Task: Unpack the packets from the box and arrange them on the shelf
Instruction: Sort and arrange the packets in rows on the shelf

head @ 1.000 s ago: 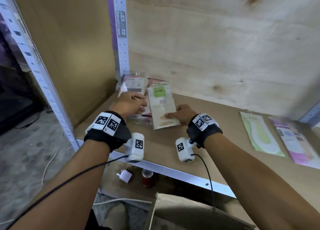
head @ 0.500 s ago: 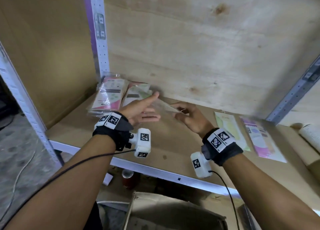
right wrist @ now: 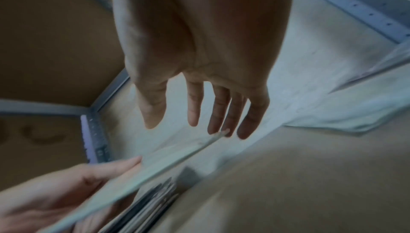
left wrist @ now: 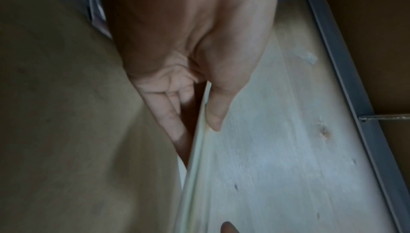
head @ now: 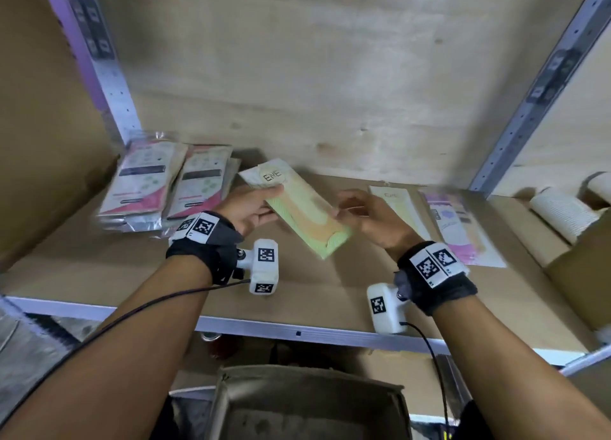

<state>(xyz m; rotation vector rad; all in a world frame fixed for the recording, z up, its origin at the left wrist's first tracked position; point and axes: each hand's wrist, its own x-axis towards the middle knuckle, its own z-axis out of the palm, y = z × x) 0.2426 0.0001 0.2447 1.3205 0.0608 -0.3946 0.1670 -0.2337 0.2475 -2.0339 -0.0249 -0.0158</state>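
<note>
- Stack (head: 155,188), left of frame: packets already on the shelf (head: 297,294), done.
- Left hand (head: 249,208), centre: thumb and fingers clamp the green packet (head: 297,213), held tilted above the shelf (not yet placed).
- Right hand (head: 370,218): fingers spread, tips at the packet's edge, gripping nothing.
- Two packets (head: 439,221), right of frame: flat, placed.
- Box (head: 307,403), bottom centre: contents hidden; remaining count cannot be told.

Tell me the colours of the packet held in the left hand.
Pale green with an orange shape; the packet shows best in the head view, gripped by the left hand.
</note>
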